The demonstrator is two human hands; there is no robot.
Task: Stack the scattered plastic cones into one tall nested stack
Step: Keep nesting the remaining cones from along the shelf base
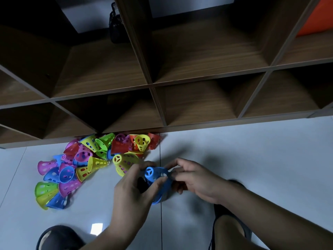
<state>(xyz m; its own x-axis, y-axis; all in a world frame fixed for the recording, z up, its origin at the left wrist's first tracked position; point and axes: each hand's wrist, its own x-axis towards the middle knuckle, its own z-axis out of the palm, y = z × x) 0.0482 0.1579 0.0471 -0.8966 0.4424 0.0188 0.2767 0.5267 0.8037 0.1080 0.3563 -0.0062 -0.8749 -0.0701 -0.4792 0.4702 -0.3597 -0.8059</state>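
**Both hands on a blue cone, the stack barely begun**

We look down on two bare hands meeting over a white floor (pixel 234 159). Between them is a blue perforated plastic cone (pixel 155 177), its narrow, spoked end turned up toward us. The left hand (pixel 133 188) curls round its near side, and the right hand (pixel 194 179) pinches its far side with the fingertips. Each grip is therefore clamped on this cone. We cannot tell whether the cone rests on the floor or is held just above it. More blue shows under the left fingers, perhaps a second cone nested inside, but that is unclear.

To the left lies a pile of loose plastic cones (pixel 81 165) in pink, yellow, green, red and blue. They are tumbled on their sides against the foot of a brown wooden cubby shelf (pixel 162 83). A yellow perforated cone (pixel 124 163) lies closest, just beside the left hand.

We judge the task to be near its start, since almost every cone is unstacked. The next move calls for one hand to steady the blue cone. The other hand must fetch a loose cone, turn it to match and seat it squarely.
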